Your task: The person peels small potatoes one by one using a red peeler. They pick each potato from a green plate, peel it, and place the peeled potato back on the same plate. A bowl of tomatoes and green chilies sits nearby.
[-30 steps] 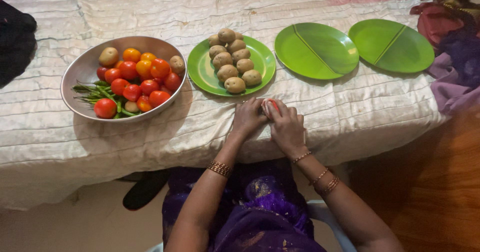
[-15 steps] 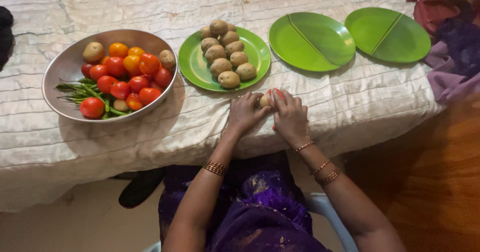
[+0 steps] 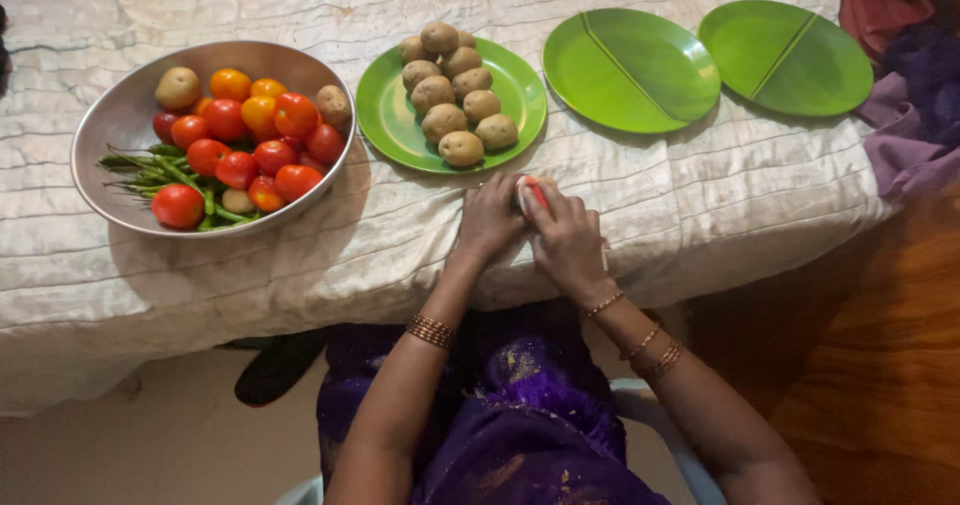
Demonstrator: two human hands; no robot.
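Far off to the left of our hands sits the steel bowl, heaped with red and orange tomatoes, a few potatoes and green beans lying along its near side. Just above our hands, and near them, is the green plate carrying a pile of small potatoes.

At the table's near edge our left hand and right hand are pressed close together, fingers curled around a small red-and-white object held between them. It is mostly covered; we cannot tell what it is, nor which fingers truly pinch it. It lies over the white cloth, right at the brink where the cloth falls away toward our lap.

Up and to the right of our hands lie two empty green plates, one beside the other, and beyond them, at the far right, a heap of purple and red fabric.

What worries us, as a judgement: the object is small and held at the very edge, so a loose grip could let it slip down into our lap or to the floor. The cloth looks slack and rumpled; dragging a wrist across it could pull the potato plate toward us
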